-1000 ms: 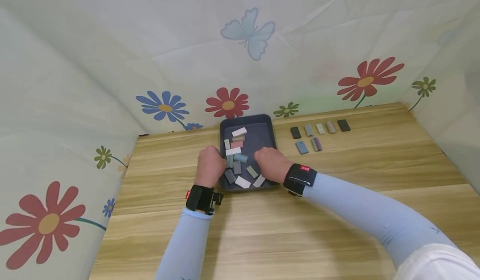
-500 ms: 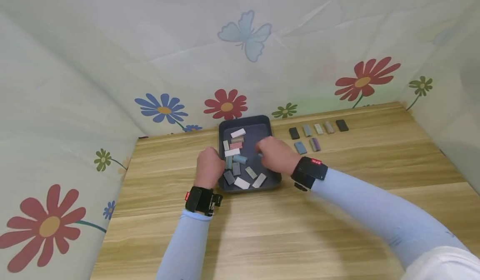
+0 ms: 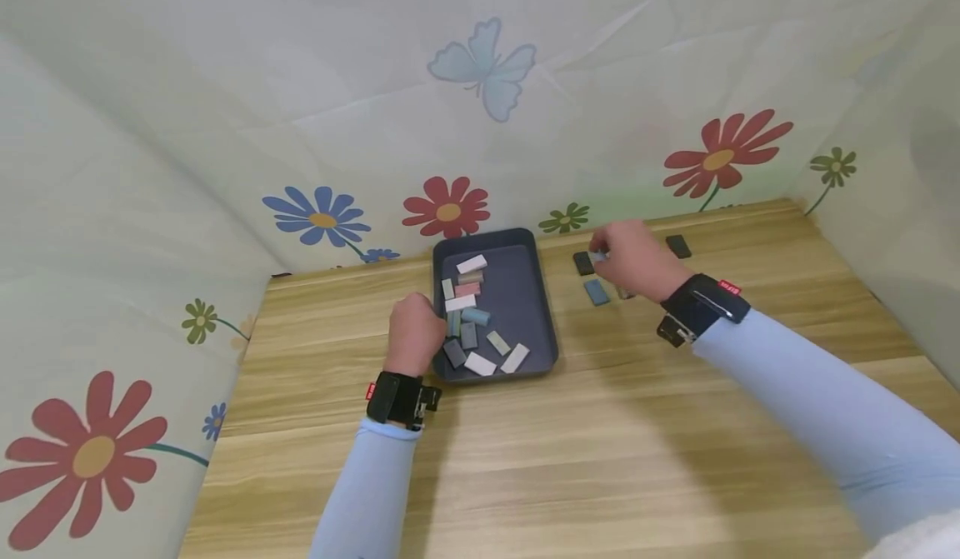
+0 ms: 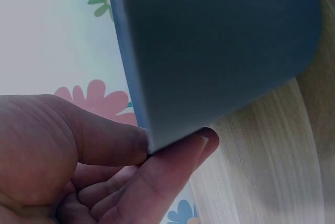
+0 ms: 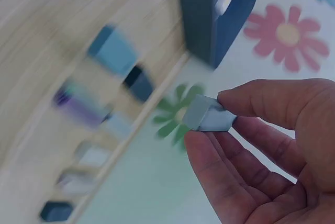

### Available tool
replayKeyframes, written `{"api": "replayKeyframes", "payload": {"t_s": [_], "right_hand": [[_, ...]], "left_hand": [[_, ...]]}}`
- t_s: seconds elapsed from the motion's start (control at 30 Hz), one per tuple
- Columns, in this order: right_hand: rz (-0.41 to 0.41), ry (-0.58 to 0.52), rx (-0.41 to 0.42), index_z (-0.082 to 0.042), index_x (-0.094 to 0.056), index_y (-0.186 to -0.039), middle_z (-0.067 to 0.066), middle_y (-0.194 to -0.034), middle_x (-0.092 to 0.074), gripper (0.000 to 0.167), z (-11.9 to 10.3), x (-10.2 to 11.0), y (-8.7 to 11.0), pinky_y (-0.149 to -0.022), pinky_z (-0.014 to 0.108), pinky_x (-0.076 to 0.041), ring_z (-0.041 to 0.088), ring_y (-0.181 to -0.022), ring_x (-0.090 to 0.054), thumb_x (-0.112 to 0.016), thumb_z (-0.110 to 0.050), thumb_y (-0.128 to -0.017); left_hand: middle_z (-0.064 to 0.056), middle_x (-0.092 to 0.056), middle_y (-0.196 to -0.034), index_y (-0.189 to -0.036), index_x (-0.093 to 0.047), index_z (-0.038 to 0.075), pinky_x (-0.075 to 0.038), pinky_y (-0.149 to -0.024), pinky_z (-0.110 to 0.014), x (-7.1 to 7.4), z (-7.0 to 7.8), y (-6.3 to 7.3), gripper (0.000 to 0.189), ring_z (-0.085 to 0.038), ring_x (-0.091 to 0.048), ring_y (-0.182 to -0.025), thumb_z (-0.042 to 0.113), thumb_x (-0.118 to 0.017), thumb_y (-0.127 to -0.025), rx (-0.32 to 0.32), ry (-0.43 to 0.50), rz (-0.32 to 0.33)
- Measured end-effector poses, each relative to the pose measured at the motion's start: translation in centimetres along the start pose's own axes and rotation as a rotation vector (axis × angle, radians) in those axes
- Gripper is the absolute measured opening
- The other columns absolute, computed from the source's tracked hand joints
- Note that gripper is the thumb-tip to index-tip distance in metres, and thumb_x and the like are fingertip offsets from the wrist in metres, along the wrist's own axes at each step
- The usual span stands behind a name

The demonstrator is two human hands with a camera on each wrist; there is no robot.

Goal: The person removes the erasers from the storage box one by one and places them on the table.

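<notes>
— Where is the small pale blue-grey block (image 5: 207, 118)?
— In the right grip (image 3: 637, 259), which grasps it between thumb and fingertips. The head view has it over the table (image 3: 517, 459), to the right of the tray and close by a black block (image 3: 583, 263).
— And the left grip (image 3: 414, 334)?
— It pinches the edge of that dark rectangular tray (image 3: 517, 284), on the tray's left side.
— What lies in the tray?
— Small blocks, mostly along its left side and near end: a pink block (image 3: 467, 289), a blue block with a rounded look (image 3: 476, 316), a pale green block (image 3: 497, 342), plus several white and grey ones.
— Anything else on the table?
— A flat blue block (image 3: 596, 292) lies just nearer than the black one, and a second black block (image 3: 678, 247) sits farther right, beyond the hand. The right wrist view adds a purplish block (image 5: 78, 106) and some pale ones, all blurred.
— And around them?
— Black wrist straps (image 3: 705, 302) over light blue sleeves (image 3: 810, 401), and behind the table a pale cloth backdrop printed with flowers and a blue butterfly (image 3: 483, 69).
</notes>
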State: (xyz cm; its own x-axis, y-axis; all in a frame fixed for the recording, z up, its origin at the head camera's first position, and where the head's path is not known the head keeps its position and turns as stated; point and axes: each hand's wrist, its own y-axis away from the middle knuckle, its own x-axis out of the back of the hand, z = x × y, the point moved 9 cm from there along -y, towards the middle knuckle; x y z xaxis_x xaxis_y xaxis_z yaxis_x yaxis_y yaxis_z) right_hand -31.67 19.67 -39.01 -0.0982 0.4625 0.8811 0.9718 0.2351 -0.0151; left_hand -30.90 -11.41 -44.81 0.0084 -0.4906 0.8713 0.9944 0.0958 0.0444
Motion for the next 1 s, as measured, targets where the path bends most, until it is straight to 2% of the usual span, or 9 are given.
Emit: {"api": "replayKeyframes", "payload": {"t_s": [0.17, 0.4, 0.63, 0.8, 1.0], "right_hand": [[0.020, 0.013, -0.058, 0.003, -0.065, -0.105, 0.019, -0.100, -0.064, 0.027, 3.9, 0.8, 0.2, -0.075, 0.045, -0.047, 0.029, -0.088, -0.059, -0.061, -0.008, -0.081], [0.035, 0.012, -0.126, 0.004, -0.067, -0.101, 0.021, -0.096, -0.065, 0.026, 7.6, 0.3, 0.2, -0.076, 0.046, -0.047, 0.031, -0.086, -0.058, -0.066, -0.009, -0.078], [0.027, 0.013, -0.164, 0.003, -0.067, -0.098, 0.020, -0.095, -0.066, 0.024, 9.5, -0.8, 0.5, -0.074, 0.044, -0.046, 0.030, -0.082, -0.058, -0.066, -0.009, -0.078], [0.029, 0.006, -0.176, 0.002, -0.068, -0.093, 0.018, -0.090, -0.066, 0.019, 10.5, -1.4, 0.6, -0.070, 0.042, -0.046, 0.028, -0.078, -0.056, -0.066, -0.009, -0.078], [0.027, 0.010, -0.190, 0.003, -0.068, -0.094, 0.019, -0.091, -0.067, 0.021, 11.2, -1.8, 0.6, -0.072, 0.045, -0.047, 0.030, -0.079, -0.059, -0.066, -0.009, -0.077]], "left_hand": [[-0.004, -0.053, -0.056, -0.058, -0.058, 0.008, -0.039, -0.041, -0.028, 0.0, -0.1, 0.0, 0.017, -0.018, -0.053, -0.051, 0.003, -0.061, -0.074, 0.017, 0.008, -0.012], [0.000, -0.043, -0.051, -0.053, -0.052, 0.009, -0.035, -0.039, -0.027, 0.0, -0.2, -0.1, 0.023, -0.017, -0.048, -0.046, 0.002, -0.059, -0.073, 0.008, 0.011, -0.002], [0.002, -0.035, -0.048, -0.049, -0.045, 0.013, -0.031, -0.037, -0.027, -0.2, -0.3, -0.2, 0.029, -0.015, -0.042, -0.044, 0.001, -0.059, -0.071, -0.009, 0.000, 0.010], [0.002, -0.039, -0.048, -0.049, -0.046, 0.012, -0.032, -0.037, -0.027, -0.3, -0.3, -0.2, 0.028, -0.014, -0.043, -0.043, 0.001, -0.059, -0.071, -0.003, -0.002, 0.009], [0.002, -0.037, -0.048, -0.049, -0.044, 0.013, -0.031, -0.037, -0.027, -0.2, -0.3, -0.2, 0.029, -0.014, -0.042, -0.043, 0.001, -0.059, -0.071, -0.005, -0.008, 0.017]]}}
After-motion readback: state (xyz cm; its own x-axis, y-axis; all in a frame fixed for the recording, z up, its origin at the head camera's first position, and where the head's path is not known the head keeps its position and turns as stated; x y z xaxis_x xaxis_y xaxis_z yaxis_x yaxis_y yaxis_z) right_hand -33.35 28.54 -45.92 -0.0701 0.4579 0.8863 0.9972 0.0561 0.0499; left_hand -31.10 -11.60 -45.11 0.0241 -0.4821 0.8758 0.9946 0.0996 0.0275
